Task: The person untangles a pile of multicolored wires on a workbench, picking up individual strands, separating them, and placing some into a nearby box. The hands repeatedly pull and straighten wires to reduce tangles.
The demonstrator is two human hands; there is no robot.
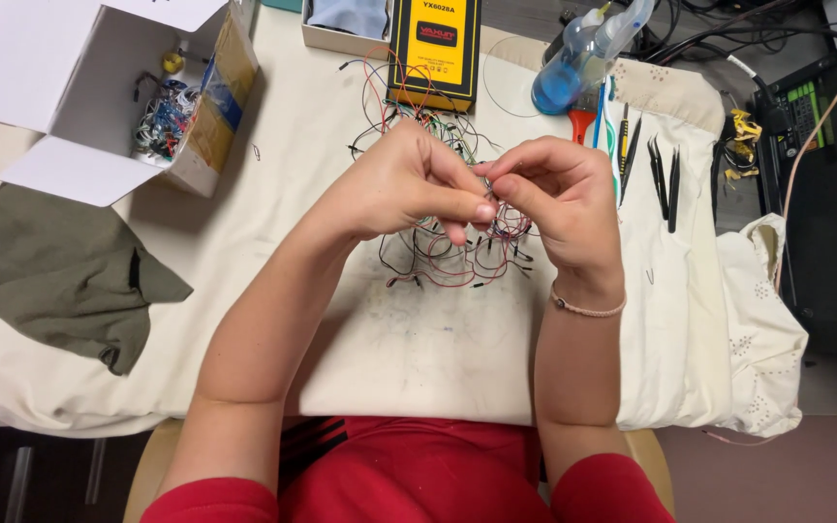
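Far to the left of the left hand lies a green cloth [55, 266] on the table cover [409, 349], which is a pale sheet. Up from the cloth, and still well left of the hand, sits an open white box [99, 87] with its flaps spread out. Inside it is a heap of little wires [162, 121].

The left hand [409, 184] is in the middle, held a bit above the table. Its fingers are curled in, and the thumb and first finger pinch something tiny. It is too small to tell just what, but it seems to be the end of a thin wire. The right hand [559, 199] is right next to it, and the fingertips of both hands meet. Its fingers are bent in too, pinching at the same small spot. A thin bracelet [588, 308] goes round the right wrist.

Under and behind both hands lies a tangle of wires [457, 257], red and black and other colours, spread on the sheet. Some strands go up into the hands.

Behind the hands, at the far edge of the table, stands a yellow and black box [435, 48].

To the right of the right hand lie black tweezers [666, 179], side by side. Near them, farther back, are a few thin tools [622, 136] and a clear bottle with blue liquid [573, 68]. Far right, off the sheet, is dark gear with cables [816, 145].
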